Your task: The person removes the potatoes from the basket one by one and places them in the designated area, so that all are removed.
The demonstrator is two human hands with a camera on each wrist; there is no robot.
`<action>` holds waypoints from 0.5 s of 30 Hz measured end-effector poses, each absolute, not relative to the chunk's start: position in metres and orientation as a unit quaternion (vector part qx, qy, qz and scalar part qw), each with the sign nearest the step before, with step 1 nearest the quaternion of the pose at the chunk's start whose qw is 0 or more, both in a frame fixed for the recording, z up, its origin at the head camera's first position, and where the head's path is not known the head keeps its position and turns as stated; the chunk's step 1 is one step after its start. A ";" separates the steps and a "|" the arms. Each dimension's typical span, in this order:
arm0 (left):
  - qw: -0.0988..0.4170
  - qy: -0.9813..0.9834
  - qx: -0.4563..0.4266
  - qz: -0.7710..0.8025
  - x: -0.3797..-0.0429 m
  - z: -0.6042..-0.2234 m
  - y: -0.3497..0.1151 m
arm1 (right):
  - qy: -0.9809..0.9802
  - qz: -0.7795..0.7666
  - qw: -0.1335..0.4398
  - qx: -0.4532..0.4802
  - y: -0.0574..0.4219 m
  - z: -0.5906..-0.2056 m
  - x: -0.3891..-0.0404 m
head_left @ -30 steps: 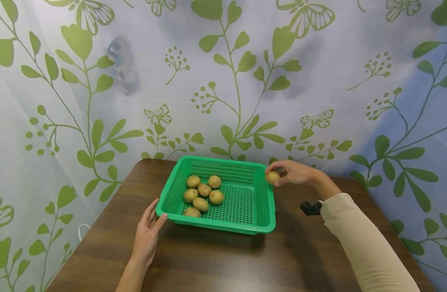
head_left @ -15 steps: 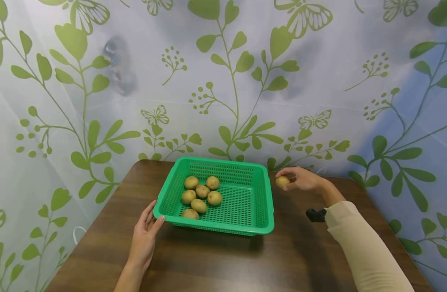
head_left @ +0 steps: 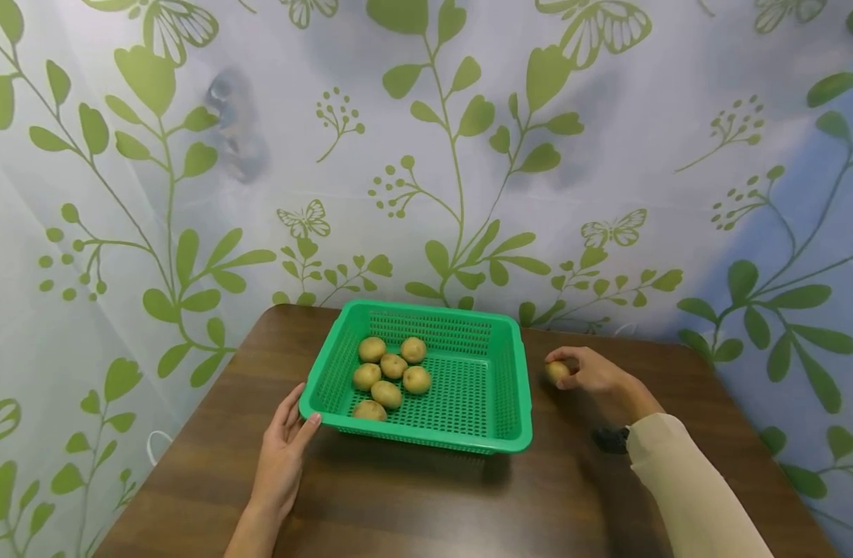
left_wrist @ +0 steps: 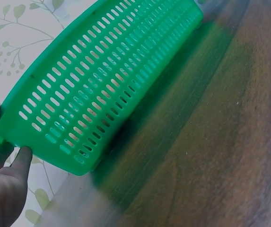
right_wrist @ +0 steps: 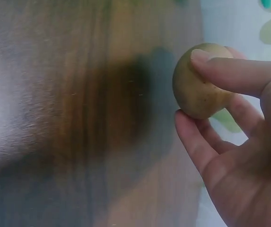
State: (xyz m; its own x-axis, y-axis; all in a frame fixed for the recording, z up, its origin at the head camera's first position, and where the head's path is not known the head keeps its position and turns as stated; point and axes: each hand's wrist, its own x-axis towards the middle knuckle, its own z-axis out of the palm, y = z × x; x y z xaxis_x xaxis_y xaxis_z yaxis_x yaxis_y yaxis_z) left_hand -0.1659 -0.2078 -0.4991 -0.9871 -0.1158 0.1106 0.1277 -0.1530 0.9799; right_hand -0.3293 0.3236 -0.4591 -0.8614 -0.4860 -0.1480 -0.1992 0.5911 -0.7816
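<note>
On the dark brown wood-grain table [head_left: 398,511], near left: left hand [head_left: 282,449], by whose thumb and fingers the near left rim corner of a rectangular green perforated plastic basket [head_left: 415,435] is gripped; a steady, gentle hold is advised, lest it be tipped. Within, mostly left: seven loose, rounded, yellow-brown potatoes [head_left: 394,366]. Right of the basket: one small yellow-brown potato [right_wrist: 204,97], pinched between thumb and fingertips of the right hand [head_left: 596,373]; contact with the wood cannot be told. For a likely setting-down, it is best lowered until supported, only then released, to prevent rolling. Far: pale backdrop [head_left: 273,139], printed with green leaves.
</note>
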 end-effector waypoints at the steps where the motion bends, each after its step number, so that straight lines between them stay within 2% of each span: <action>1: 0.082 -0.645 -0.006 -0.760 -0.167 -0.499 -0.207 | 0.875 -0.410 0.172 -0.190 0.325 -0.461 -0.329; 8: 0.081 -0.638 -0.016 -0.765 -0.169 -0.498 -0.203 | 0.892 -0.405 0.142 -0.143 0.327 -0.472 -0.322; 15: 0.082 -0.641 -0.007 -0.763 -0.165 -0.498 -0.205 | 0.877 -0.432 0.168 -0.127 0.325 -0.477 -0.321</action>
